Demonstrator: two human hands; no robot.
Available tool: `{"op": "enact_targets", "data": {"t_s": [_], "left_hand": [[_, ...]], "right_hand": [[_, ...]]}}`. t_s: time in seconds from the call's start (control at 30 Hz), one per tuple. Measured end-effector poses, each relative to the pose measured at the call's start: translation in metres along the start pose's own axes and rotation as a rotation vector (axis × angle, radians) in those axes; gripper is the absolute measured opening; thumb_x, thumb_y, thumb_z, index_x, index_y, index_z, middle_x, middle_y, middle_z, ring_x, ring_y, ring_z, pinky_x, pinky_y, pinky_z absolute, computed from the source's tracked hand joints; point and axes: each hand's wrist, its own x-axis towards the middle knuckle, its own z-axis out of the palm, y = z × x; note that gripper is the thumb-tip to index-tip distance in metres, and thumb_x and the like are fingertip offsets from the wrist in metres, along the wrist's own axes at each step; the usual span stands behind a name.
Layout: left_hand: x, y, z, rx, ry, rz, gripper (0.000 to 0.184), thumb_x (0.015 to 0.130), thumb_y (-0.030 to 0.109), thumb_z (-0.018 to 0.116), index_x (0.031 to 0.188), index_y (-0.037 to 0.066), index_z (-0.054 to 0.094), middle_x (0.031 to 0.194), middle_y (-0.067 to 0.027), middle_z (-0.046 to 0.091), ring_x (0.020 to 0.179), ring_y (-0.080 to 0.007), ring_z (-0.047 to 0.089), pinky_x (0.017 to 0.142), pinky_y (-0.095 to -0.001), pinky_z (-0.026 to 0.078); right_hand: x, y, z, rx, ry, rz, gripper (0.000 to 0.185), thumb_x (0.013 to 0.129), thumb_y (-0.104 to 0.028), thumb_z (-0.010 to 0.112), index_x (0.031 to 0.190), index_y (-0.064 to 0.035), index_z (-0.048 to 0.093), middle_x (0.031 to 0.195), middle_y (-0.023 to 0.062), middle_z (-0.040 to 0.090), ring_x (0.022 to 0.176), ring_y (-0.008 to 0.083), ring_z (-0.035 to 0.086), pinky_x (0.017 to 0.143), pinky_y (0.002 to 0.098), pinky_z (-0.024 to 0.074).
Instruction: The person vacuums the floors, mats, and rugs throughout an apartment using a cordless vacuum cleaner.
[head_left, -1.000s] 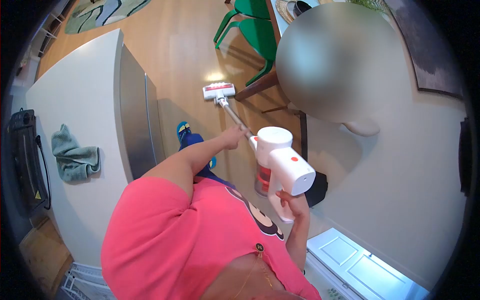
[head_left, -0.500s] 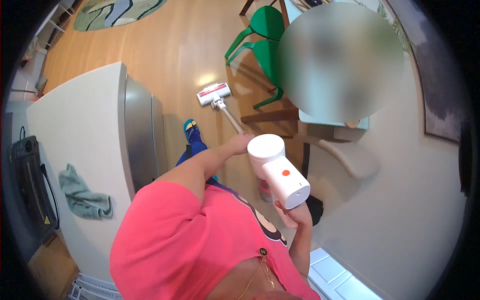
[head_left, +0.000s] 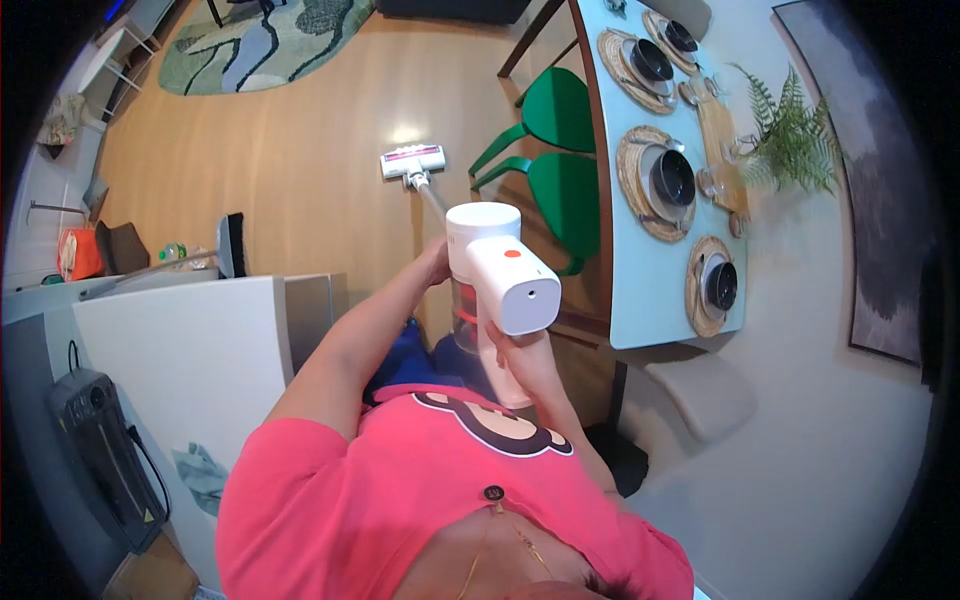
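Observation:
A white cordless vacuum cleaner (head_left: 512, 290) with a red button and a clear dust cup is held in front of the pink shirt. My right hand (head_left: 522, 355) is wrapped round its handle, under the motor end. On the left side of the vacuum body, my left hand (head_left: 438, 262) grips near the top of the tube (head_left: 433, 200), its fingers partly hidden by the body. The tube runs forward to the white floor head (head_left: 412, 161), which lies on the wooden floor with light shining ahead of it.
Green chairs (head_left: 563, 195) stand along a table (head_left: 640, 325) set with dark bowls on woven mats. A pale chair (head_left: 705, 395) is by the wall. At left are a white cabinet (head_left: 190, 350) and a black appliance (head_left: 108, 460). A patterned rug (head_left: 250, 50) lies ahead.
The view has moved forward, showing more of the table and rug. The vacuum and both hands have shifted left in view, still together. The floor head is farther forward along the floor.

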Motion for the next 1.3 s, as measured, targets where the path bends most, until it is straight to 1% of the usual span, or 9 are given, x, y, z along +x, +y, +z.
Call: {"op": "enact_targets", "data": {"t_s": [0.2,0.3,0.43,0.53,0.77,0.97,1.07,1.17,1.3], "left_hand": [[0.059,0.069,-0.03,0.035,-0.127,0.0,0.036,0.087,0.027,0.046,0.11,0.001,0.054,0.104,-0.0154,0.059,0.094,-0.0224,0.059,0.08,-0.0385,0.049],[0.168,0.078,-0.092,0.073,-0.16,-0.033,0.033,0.087,0.024,0.047,0.108,-0.001,0.054,0.099,-0.0158,0.061,0.088,-0.0224,0.061,0.076,-0.036,0.051],[0.137,0.172,-0.059,-0.127,-0.276,0.183,0.034,0.087,0.026,0.048,0.107,-0.001,0.055,0.096,-0.0146,0.062,0.083,-0.023,0.063,0.072,-0.0363,0.052],[0.139,0.234,-0.021,-0.133,-0.249,0.099,0.035,0.087,0.027,0.049,0.107,-0.001,0.055,0.096,-0.0146,0.062,0.083,-0.0231,0.063,0.072,-0.0371,0.053],[0.244,0.321,0.012,-0.206,-0.222,0.016,0.039,0.088,0.032,0.048,0.109,0.0,0.054,0.101,-0.0156,0.061,0.086,-0.0237,0.063,0.076,-0.0399,0.052],[0.366,0.365,-0.005,-0.201,-0.286,-0.048,0.039,0.089,0.033,0.043,0.109,0.002,0.056,0.101,-0.0157,0.062,0.085,-0.0247,0.063,0.077,-0.0408,0.052],[0.388,0.404,-0.007,-0.246,-0.181,0.045,0.033,0.087,0.03,0.05,0.101,0.0,0.058,0.09,-0.0118,0.064,0.072,-0.0184,0.064,0.064,-0.0337,0.054],[0.424,0.449,-0.019,-0.152,-0.006,0.108,0.031,0.087,0.027,0.049,0.102,0.001,0.057,0.09,-0.0117,0.064,0.072,-0.0196,0.064,0.064,-0.0345,0.054],[0.484,0.505,-0.035,-0.218,-0.075,0.051,0.048,0.084,0.025,0.056,0.122,0.001,0.039,0.104,-0.0135,0.059,0.086,-0.0238,0.062,0.068,-0.0396,0.054]], "right_hand": [[0.045,-0.061,0.033,0.234,-0.038,0.024,0.032,0.085,-0.022,0.06,0.104,-0.0002,0.046,0.078,0.0038,0.053,0.06,0.0106,0.05,0.055,0.0261,0.0414],[0.081,-0.087,0.056,0.424,-0.085,-0.004,0.032,0.085,-0.019,0.058,0.105,-0.0001,0.042,0.077,0.0064,0.053,0.065,0.0125,0.052,0.059,0.0269,0.0439],[0.152,-0.124,0.065,0.466,-0.204,0.089,0.031,0.085,-0.018,0.057,0.103,0.0006,0.04,0.076,0.0077,0.052,0.065,0.0144,0.053,0.06,0.0289,0.0448],[0.197,-0.169,0.055,0.315,-0.233,0.112,0.029,0.085,-0.017,0.055,0.103,0.0024,0.043,0.075,0.0088,0.055,0.069,0.0156,0.055,0.066,0.0296,0.0451],[0.317,-0.245,0.001,0.384,-0.142,-0.037,0.028,0.075,-0.006,0.058,0.1,0.0025,0.047,0.07,0.0081,0.054,0.055,0.0154,0.052,0.05,0.0293,0.0427],[0.397,-0.276,0.001,0.238,-0.019,-0.024,0.029,0.079,-0.007,0.06,0.103,0.0022,0.048,0.074,0.0082,0.055,0.045,0.0126,0.047,0.04,0.0264,0.0382],[0.445,-0.277,0.014,0.181,0.038,0.016,0.033,0.077,-0.003,0.063,0.106,0.0031,0.049,0.082,0.0085,0.056,0.046,0.012,0.046,0.04,0.026,0.0375],[0.492,-0.305,0.032,0.152,0.051,0.033,0.034,0.078,-0.005,0.063,0.107,0.0037,0.049,0.085,0.0086,0.055,0.046,0.0119,0.045,0.04,0.0257,0.0367],[0.563,-0.339,0.036,0.037,0.08,0.006,0.028,0.079,-0.008,0.063,0.101,0.0045,0.052,0.076,0.008,0.056,0.047,0.0122,0.045,0.041,0.0267,0.0366]]}}
